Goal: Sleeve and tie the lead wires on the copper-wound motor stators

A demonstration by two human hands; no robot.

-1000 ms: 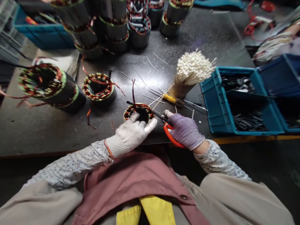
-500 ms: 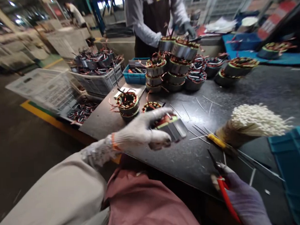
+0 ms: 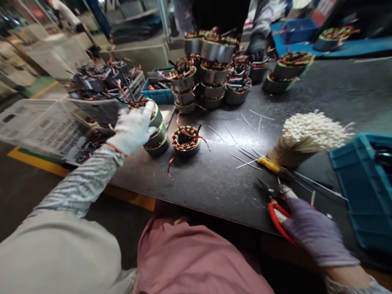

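My left hand (image 3: pixel 134 125), in a white glove, grips a wound motor stator (image 3: pixel 156 116) at the top of a small stack (image 3: pixel 157 146) near the table's left edge. Its fingers lie over the copper windings and rim. Just right of the stack, a single stator (image 3: pixel 186 141) rests with loose copper leads. My right hand (image 3: pixel 309 224), in a purple glove with bare fingertips, is closed around red-handled pliers (image 3: pixel 277 217) low over the table's front. The pliers' jaws point away to the left. Beyond them lies a yellow-handled tool (image 3: pixel 269 165).
A bundle of white ties (image 3: pixel 311 134) stands beside a teal bin (image 3: pixel 358 192). Stacked stators (image 3: pixel 212 73) fill the table's back, where a co-worker's gloved hand (image 3: pixel 258 44) shows. Loose white strips (image 3: pixel 248 162) lie mid-table. Crates of stators (image 3: pixel 101 105) stand left.
My left hand has carried the stator left, onto the small stack. My right hand still has the pliers, whose handles now look more spread. The view has shifted.
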